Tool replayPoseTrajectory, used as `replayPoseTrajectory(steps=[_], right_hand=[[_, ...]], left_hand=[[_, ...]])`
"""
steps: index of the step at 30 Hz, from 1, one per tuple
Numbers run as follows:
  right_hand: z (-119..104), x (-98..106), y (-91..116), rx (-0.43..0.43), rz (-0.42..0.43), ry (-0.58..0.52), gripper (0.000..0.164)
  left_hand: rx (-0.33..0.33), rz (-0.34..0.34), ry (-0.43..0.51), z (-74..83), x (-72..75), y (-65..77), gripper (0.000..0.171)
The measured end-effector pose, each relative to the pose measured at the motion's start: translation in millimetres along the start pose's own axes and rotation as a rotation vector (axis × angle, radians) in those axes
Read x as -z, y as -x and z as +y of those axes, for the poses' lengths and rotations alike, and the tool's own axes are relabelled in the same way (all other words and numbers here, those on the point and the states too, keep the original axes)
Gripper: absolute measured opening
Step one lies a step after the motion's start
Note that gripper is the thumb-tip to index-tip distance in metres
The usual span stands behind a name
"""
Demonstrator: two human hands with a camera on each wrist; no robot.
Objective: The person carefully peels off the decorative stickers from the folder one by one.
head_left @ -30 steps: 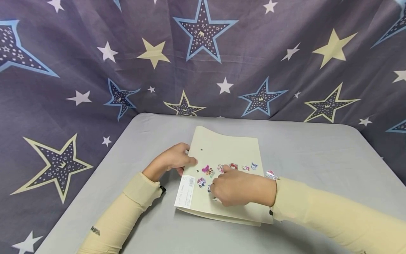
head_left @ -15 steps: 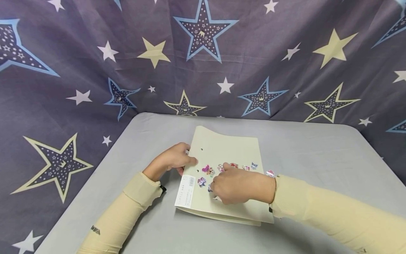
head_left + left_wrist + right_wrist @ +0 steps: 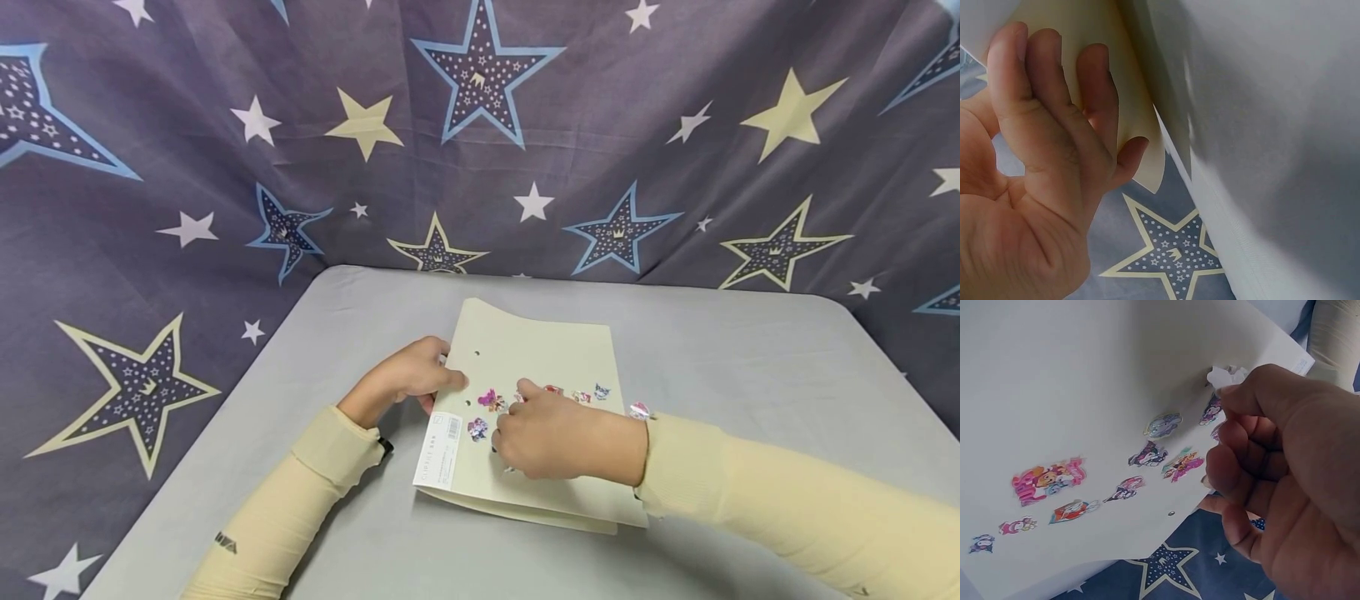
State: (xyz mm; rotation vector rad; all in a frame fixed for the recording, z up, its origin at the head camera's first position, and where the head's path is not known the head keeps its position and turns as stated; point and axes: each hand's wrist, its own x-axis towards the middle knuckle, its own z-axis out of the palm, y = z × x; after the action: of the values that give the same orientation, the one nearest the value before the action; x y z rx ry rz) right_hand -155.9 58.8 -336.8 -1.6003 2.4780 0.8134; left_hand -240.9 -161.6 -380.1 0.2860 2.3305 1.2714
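A cream file folder [image 3: 543, 350] lies tilted on the grey table, with several shiny cartoon stickers [image 3: 477, 429] scattered over its cover. At the folder's left edge my left hand [image 3: 408, 372] grips it, thumb on top and fingers underneath. The left wrist view shows those fingers [image 3: 1054, 94] against the folder's underside. Over the lower middle of the cover, my right hand [image 3: 566, 437] has its fingers curled. In the right wrist view, the thumb and forefinger pinch a small sticker [image 3: 1225, 376] whose white side shows. The right hand hides part of the cover from the head view.
A white label [image 3: 438, 454] with print and a barcode is on the folder's lower left corner. One shiny pink sticker [image 3: 640, 409] sits by the right sleeve. Behind the table [image 3: 750, 358] hangs a dark star-patterned cloth [image 3: 450, 167].
My right hand has shifted slightly left and away from me over the cover, covering more of the stickers there. The left hand and folder stay almost where they were.
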Motion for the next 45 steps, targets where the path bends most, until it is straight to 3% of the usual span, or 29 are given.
replayPoseTrajectory(steps=[7, 19, 26, 35, 38, 45], right_hand=[[-1.3, -1.2, -0.1, 0.0, 0.045, 0.04, 0.017], [-4.6, -2.2, 1.1, 0.027, 0.062, 0.011, 0.012], [-6.9, -5.2, -0.1, 0.03, 0.022, -0.085, 0.013], [-10.7, -1.7, 4.7, 0.05, 0.1, 0.03, 0.009], [-8.6, -2.4, 8.7, 0.054, 0.105, -0.016, 0.008], [2.9, -19.2, 15.6, 0.017, 0.167, -0.298, 0.013]], left_hand=[[0.016, -0.008, 0.012, -0.4, -0.7, 0.0, 0.029], [0.026, 0.0, 0.001, -0.6, -2.0, -1.6, 0.028], [0.027, 0.001, 0.0, -0.1, -2.4, -0.4, 0.029], [0.025, 0.005, 0.001, -0.5, -2.4, -2.2, 0.027], [0.026, 0.003, 0.0, 0.8, -2.9, -1.6, 0.027], [0.034, 0.002, -0.002, 0.6, -3.8, -0.8, 0.028]])
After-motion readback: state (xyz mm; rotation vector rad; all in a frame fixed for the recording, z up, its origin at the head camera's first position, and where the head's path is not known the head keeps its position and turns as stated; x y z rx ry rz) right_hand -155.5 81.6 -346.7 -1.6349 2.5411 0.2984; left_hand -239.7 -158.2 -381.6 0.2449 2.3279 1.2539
